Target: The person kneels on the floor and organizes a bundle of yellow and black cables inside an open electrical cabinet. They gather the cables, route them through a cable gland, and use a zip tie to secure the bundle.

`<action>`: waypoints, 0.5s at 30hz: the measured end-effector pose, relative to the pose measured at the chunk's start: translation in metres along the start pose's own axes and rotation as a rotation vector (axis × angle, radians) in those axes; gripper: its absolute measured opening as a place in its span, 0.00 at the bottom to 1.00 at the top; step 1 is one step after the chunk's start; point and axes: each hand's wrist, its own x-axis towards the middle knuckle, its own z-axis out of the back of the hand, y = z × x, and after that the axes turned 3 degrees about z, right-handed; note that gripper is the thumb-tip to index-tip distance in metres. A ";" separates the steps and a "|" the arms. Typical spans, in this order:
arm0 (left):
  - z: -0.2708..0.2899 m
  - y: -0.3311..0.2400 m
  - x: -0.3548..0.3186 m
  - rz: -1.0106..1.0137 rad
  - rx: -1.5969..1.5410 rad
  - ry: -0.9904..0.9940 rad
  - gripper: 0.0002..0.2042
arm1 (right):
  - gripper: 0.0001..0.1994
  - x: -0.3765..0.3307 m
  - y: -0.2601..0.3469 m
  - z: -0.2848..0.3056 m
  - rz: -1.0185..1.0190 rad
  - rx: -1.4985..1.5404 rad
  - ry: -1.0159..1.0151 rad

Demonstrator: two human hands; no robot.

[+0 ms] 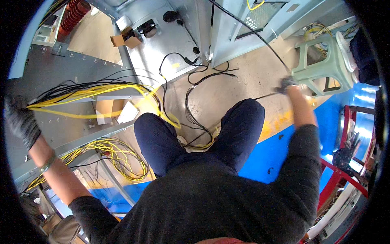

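Observation:
My left hand (19, 122), in a dark grey glove, is closed round a bundle of yellow cables (91, 90) and black cables (67, 88) at the far left. The bundle's loose ends trail right, toward my knees. My right hand (287, 83), also gloved and a little blurred, is stretched out to the right and closed on a black cable (260, 38). That cable runs taut from the hand up to the top of the view, and a short length shows on the hand's left side. More black cables (189, 95) curl on the floor between and ahead of my knees.
A pale green plastic stool (302, 73) stands right of my right hand. Grey metal cabinet panels (85, 67) lie left and ahead. An opened cardboard box (126, 40) sits inside the cabinet. A yellow cable coil (122, 156) lies left of my leg; a red metal frame (335, 181) stands at right.

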 end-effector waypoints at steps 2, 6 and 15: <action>0.028 0.057 0.005 0.135 -0.068 0.055 0.09 | 0.44 -0.045 -0.134 -0.019 -0.360 0.022 -0.230; -0.046 0.112 -0.075 0.292 0.224 0.040 0.14 | 0.32 -0.187 -0.353 -0.027 -0.727 0.165 -0.789; -0.063 0.325 -0.214 0.118 0.970 1.078 0.22 | 0.21 -0.174 -0.341 0.073 -0.052 0.564 -1.413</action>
